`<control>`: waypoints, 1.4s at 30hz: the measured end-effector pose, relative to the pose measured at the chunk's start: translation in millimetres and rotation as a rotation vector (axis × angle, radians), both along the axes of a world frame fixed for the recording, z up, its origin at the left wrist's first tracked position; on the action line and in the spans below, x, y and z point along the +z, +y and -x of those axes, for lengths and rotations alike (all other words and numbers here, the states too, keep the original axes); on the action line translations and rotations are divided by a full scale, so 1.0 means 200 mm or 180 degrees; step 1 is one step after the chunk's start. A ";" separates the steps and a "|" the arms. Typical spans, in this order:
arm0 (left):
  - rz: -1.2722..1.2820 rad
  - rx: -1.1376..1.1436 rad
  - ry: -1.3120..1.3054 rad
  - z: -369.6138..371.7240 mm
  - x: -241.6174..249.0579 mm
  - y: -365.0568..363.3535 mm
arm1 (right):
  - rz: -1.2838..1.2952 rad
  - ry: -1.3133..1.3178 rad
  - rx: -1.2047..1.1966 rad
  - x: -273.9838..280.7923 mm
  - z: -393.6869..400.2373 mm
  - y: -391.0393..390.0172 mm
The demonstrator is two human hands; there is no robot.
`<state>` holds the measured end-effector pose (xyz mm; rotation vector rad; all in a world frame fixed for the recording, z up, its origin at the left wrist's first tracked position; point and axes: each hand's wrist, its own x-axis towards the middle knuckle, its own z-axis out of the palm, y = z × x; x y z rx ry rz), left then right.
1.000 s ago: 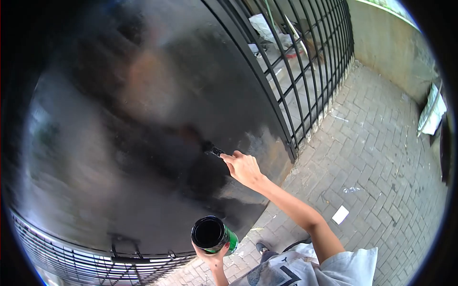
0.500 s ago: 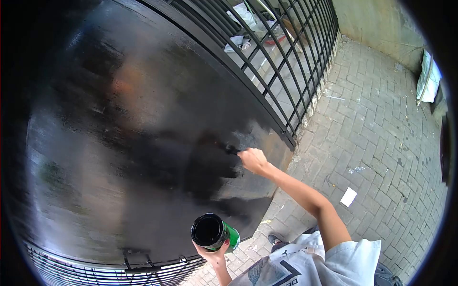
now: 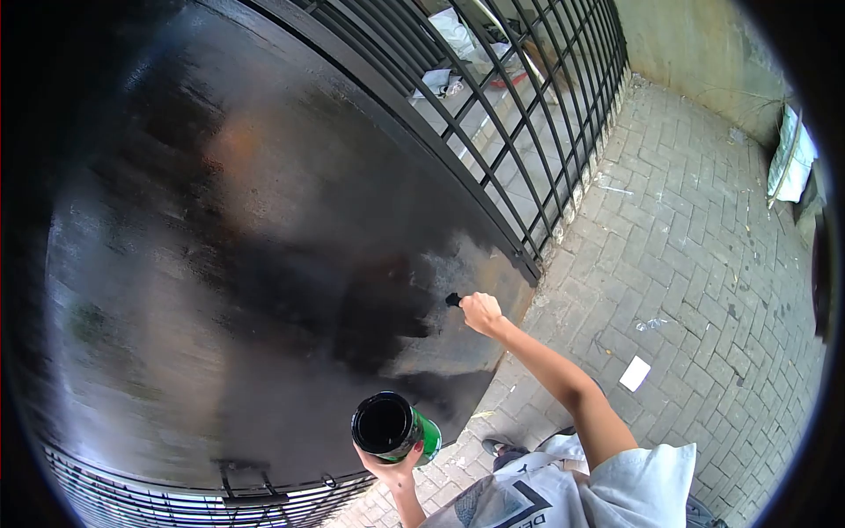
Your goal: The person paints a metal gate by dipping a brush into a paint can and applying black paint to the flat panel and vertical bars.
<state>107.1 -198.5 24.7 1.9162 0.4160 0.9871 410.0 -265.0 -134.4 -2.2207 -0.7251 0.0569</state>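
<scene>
My right hand (image 3: pixel 482 313) is closed around a brush (image 3: pixel 453 300) whose dark bristles are at the lightly coloured, unpainted-looking patch (image 3: pixel 453 339) of a large metal panel (image 3: pixel 290 308). Most of that panel is glossy black. Below and to the left, my left hand (image 3: pixel 396 466) grips a green can (image 3: pixel 429 440) with a blackened rim and dark paint inside, its opening facing up towards the camera.
A black barred gate section (image 3: pixel 519 114) adjoins the panel, with bags behind it. Grey paving (image 3: pixel 678 264) lies to the right, carrying a white card (image 3: pixel 635 374). A white sack (image 3: pixel 792 158) leans by the wall (image 3: pixel 704 53). More bars (image 3: pixel 114 493) are at lower left.
My right hand and the brush have moved slightly right and down, from the black area's edge onto the lighter patch. My left hand and the can are nearly still.
</scene>
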 end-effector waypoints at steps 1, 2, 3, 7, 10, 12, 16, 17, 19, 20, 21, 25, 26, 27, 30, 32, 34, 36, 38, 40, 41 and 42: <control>-0.0005 0.0007 -0.0009 0.00 0.01 0.01 | -0.0117 0.0043 -0.0077 0.01 -0.01 0.00; -0.0004 0.0018 -0.0033 -0.02 0.01 0.02 | -0.0231 0.0072 -0.0149 0.07 -0.03 -0.01; 0.0019 0.0047 -0.0011 -0.02 0.02 0.02 | -0.0431 -0.0110 -0.0134 0.18 -0.03 0.02; 0.0015 0.0070 -0.0019 -0.01 0.01 0.04 | -0.1314 -0.0783 -0.0147 0.65 -0.04 0.08; 0.0175 0.0067 -0.0067 -0.01 0.01 0.04 | -0.1897 -0.0869 -0.0306 0.86 0.04 -0.01; 0.0122 0.0114 -0.0031 0.00 0.00 0.05 | -0.1843 -0.0694 -0.0418 0.81 0.07 -0.03; 0.0349 0.0091 0.0014 -0.03 0.04 0.01 | -0.1739 -0.0531 -0.0498 0.49 0.08 0.05; 0.0293 -0.0006 0.0012 -0.04 0.06 0.00 | -0.1859 -0.0493 -0.0459 0.50 0.09 0.06; 0.0026 0.0031 -0.0023 -0.05 0.03 0.04 | -0.1741 -0.0442 -0.0383 0.50 0.07 0.04; -0.0102 0.0051 -0.0031 -0.05 0.03 0.04 | -0.1676 -0.0407 -0.0345 0.55 0.09 0.00; -0.0013 0.0051 -0.0019 -0.06 0.04 0.04 | -0.1747 -0.0323 -0.0461 0.62 0.10 -0.04; 0.0104 0.0023 0.0010 -0.05 0.06 0.02 | -0.1312 -0.0638 -0.0231 0.49 0.05 0.04; 0.0057 0.0002 -0.0021 -0.07 0.06 0.02 | -0.1125 -0.0613 -0.0161 0.51 0.02 0.02; 0.0020 -0.0001 -0.0043 -0.07 0.06 0.02 | -0.0928 -0.0575 -0.0074 0.54 0.01 0.01; 0.0327 -0.0025 -0.0121 -0.08 0.07 0.00 | -0.1268 -0.0987 -0.0258 0.68 0.09 -0.07; 0.0165 0.0026 -0.0008 -0.06 0.03 0.03 | -0.1041 -0.0898 -0.0150 0.62 0.07 -0.03; 0.0088 0.0039 -0.0011 -0.05 0.03 0.04 | -0.0882 -0.0719 0.0005 0.47 -0.03 0.03; 0.0131 0.0023 -0.0111 -0.05 0.03 0.03 | -0.0970 -0.0670 -0.0065 0.51 -0.02 -0.01; 0.0183 0.0037 -0.0139 -0.05 0.05 0.02 | -0.1139 -0.0723 -0.0208 0.59 0.02 -0.06; 0.0149 0.0047 -0.0084 -0.04 0.04 0.02 | -0.1223 -0.0741 -0.0188 0.66 0.05 -0.05; 0.0075 0.0053 -0.0026 -0.02 0.02 0.04 | -0.1267 -0.0741 -0.0175 0.68 0.07 -0.04; -0.0001 0.0055 0.0019 -0.02 0.02 0.05 | -0.1221 -0.0626 -0.0131 0.63 0.06 -0.02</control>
